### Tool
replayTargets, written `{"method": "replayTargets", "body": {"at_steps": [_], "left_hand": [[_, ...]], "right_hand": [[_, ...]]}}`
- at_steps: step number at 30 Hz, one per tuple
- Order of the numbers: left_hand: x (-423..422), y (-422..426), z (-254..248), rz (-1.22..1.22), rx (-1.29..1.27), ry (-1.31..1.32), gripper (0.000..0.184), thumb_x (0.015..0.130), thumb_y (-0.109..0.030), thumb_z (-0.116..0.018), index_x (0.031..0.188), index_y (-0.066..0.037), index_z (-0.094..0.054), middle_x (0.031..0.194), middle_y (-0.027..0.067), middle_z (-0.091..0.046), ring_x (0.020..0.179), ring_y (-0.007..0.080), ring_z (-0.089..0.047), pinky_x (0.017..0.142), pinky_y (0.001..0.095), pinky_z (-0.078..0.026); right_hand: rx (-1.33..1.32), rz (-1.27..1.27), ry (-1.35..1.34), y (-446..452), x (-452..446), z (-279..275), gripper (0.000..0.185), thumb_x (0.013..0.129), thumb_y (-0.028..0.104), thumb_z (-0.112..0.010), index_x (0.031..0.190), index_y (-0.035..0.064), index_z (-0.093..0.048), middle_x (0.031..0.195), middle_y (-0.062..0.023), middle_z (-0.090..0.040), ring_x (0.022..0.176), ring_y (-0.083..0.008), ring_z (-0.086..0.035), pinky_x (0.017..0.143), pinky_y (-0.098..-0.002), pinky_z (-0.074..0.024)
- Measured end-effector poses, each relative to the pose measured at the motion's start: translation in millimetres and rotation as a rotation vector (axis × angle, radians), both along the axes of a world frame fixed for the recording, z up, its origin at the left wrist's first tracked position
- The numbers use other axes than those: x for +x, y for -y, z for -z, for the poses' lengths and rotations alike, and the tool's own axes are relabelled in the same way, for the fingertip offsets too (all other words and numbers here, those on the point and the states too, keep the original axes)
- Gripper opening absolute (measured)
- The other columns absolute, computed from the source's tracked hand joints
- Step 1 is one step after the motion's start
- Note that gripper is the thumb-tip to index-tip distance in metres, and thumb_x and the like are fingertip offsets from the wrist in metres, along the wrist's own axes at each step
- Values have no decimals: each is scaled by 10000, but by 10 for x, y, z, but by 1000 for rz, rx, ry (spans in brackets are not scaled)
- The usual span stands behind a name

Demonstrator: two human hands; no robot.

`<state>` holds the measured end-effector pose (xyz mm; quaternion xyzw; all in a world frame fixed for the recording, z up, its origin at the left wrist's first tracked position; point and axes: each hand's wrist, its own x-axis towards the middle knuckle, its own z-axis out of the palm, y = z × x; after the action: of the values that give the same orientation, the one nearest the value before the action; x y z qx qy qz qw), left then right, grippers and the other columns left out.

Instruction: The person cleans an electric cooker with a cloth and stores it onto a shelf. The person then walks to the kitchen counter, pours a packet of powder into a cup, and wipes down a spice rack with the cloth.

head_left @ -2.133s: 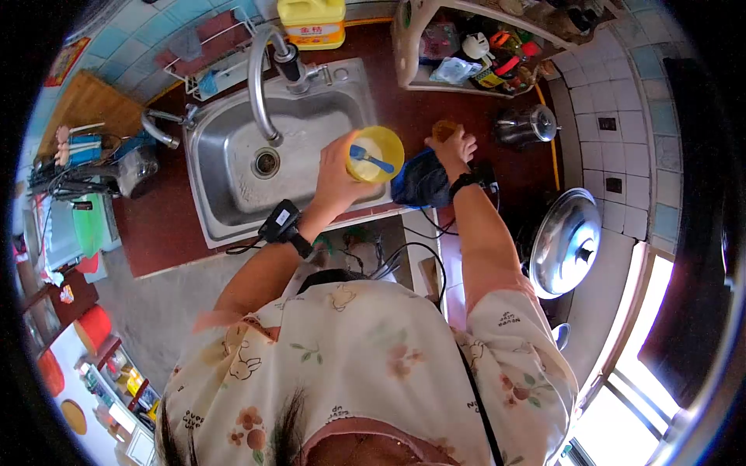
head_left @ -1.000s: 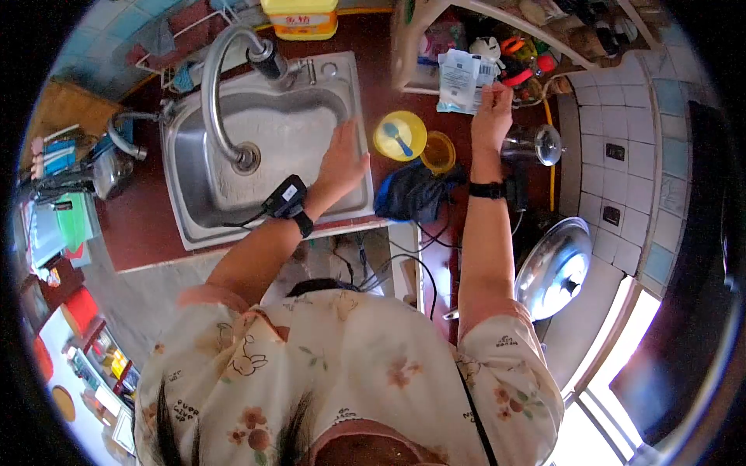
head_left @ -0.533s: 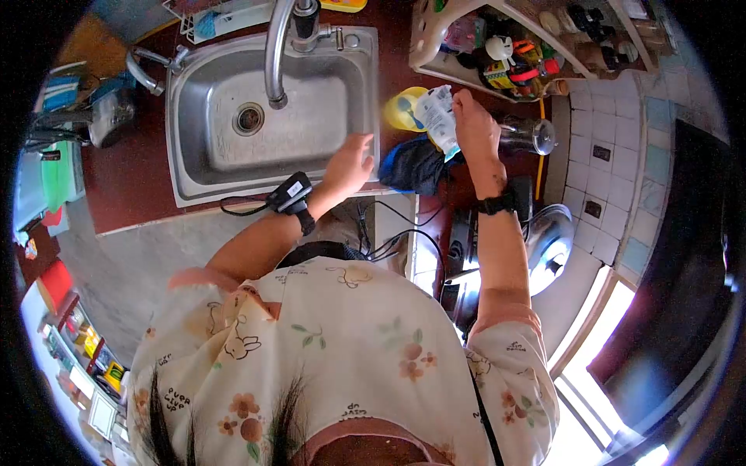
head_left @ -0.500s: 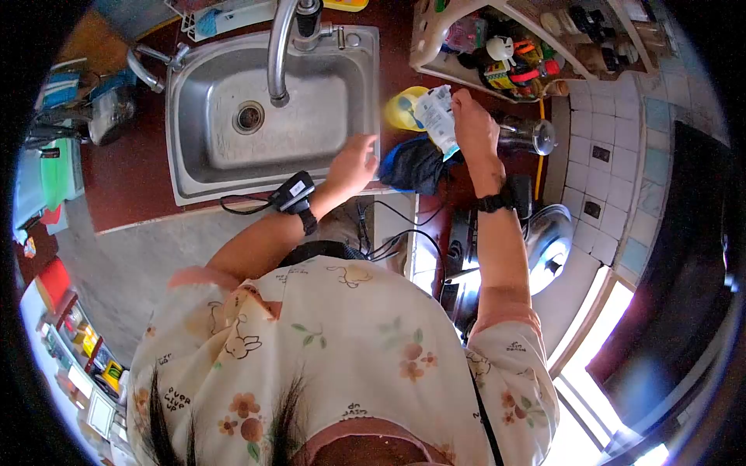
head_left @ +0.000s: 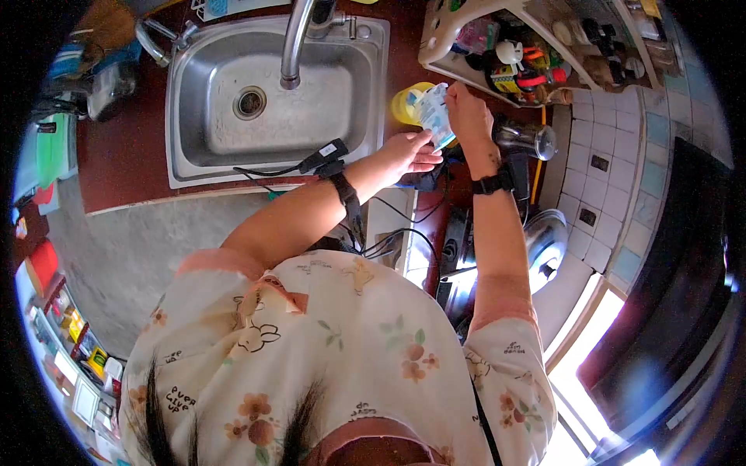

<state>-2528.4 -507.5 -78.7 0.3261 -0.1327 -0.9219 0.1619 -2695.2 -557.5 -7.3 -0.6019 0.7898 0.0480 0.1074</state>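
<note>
My right hand (head_left: 469,116) grips the upper right edge of a white and blue plastic packet (head_left: 437,113), tilted above the counter right of the sink. My left hand (head_left: 408,154) is at the packet's lower end, thumb and fingers apart; the thumb appears to touch its lower left edge. Whether the fingers bear on it is hard to tell. Just behind the packet, partly covered by it, is a yellow cup or bowl (head_left: 404,105). A dark cloth-like item (head_left: 420,179) lies below my left hand, mostly hidden.
A steel sink (head_left: 180,116) with a curved faucet (head_left: 295,46) is at the left. A cream rack (head_left: 466,74) with bottles stands at the back right, near a glass jar (head_left: 528,140). Black cables (head_left: 412,233) hang below; a lidded pan (head_left: 546,248) sits to the right.
My left hand has moved right, from the sink's edge to the packet's lower end. The packet has turned slightly in my right hand. The view has shifted a little.
</note>
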Motion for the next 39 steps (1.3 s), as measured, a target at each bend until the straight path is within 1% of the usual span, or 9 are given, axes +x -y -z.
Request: {"method": "replayTargets", "body": {"at_steps": [6,15,18,21,24,30,35,37,39], "left_hand": [[-178,8,98,-130,210,37,231,955,-241,-718,1057,-61,-616,990,81,-675,938,199,-674,803,347,-578],[-303,52,246,-184,288,-59,166,946,-162,-718,1031,-59,-621,931,60,-638,847,164,-627,701,305,-530],[-330,66,294,-175,270,-112,135,949,-140,-701,1024,-64,-618,939,64,-641,853,171,-625,701,310,-522],[-394,31,278,-191,244,-75,115,949,-137,-692,1010,-78,-616,939,65,-653,857,186,-629,723,316,-522],[-404,37,263,-141,208,-31,173,954,-227,-701,1004,-85,-615,947,64,-664,893,194,-650,780,324,-542],[11,162,226,91,-232,245,349,966,-377,-667,1137,-74,-637,996,75,-706,872,183,-688,814,346,-576],[96,608,643,-18,-1266,726,374,944,-147,-629,1297,-34,-580,1106,145,-688,936,261,-676,870,371,-563],[74,773,312,-270,-1418,781,439,906,-81,-630,1336,-37,-558,1173,190,-659,1003,311,-660,911,399,-546],[-9,935,455,-202,-1496,645,491,869,-77,-649,1351,-55,-557,1219,214,-626,1059,354,-634,944,433,-525]], "right_hand": [[-30,106,202,8,-23,10,280,969,394,-596,1113,158,-637,987,-197,-728,968,-432,-689,804,-547,-550],[-267,391,721,-221,-267,321,446,889,233,-776,1232,-22,-647,931,-57,-691,840,-149,-645,746,-284,-529],[-433,615,863,-377,-156,437,432,875,292,-742,1157,-31,-691,963,-145,-748,893,-222,-706,801,-337,-547],[-164,631,870,-474,-67,318,404,893,318,-713,1135,-6,-706,966,-169,-749,861,-260,-718,782,-375,-550],[-211,543,740,-496,-168,547,383,923,341,-656,1116,14,-705,982,-208,-741,871,-334,-730,777,-431,-550],[-212,349,410,-501,23,206,338,977,301,-565,1142,26,-670,1043,-272,-699,979,-450,-687,834,-490,-544],[-292,273,512,-546,-68,300,309,983,252,-555,1198,55,-659,1067,-264,-694,1004,-452,-674,855,-486,-545],[-325,209,530,-526,-63,247,289,990,211,-556,1206,48,-656,1054,-250,-698,981,-406,-683,849,-447,-538],[-340,144,522,-490,-41,147,259,1008,152,-554,1211,20,-647,1024,-232,-701,925,-316,-703,833,-371,-523]]}}
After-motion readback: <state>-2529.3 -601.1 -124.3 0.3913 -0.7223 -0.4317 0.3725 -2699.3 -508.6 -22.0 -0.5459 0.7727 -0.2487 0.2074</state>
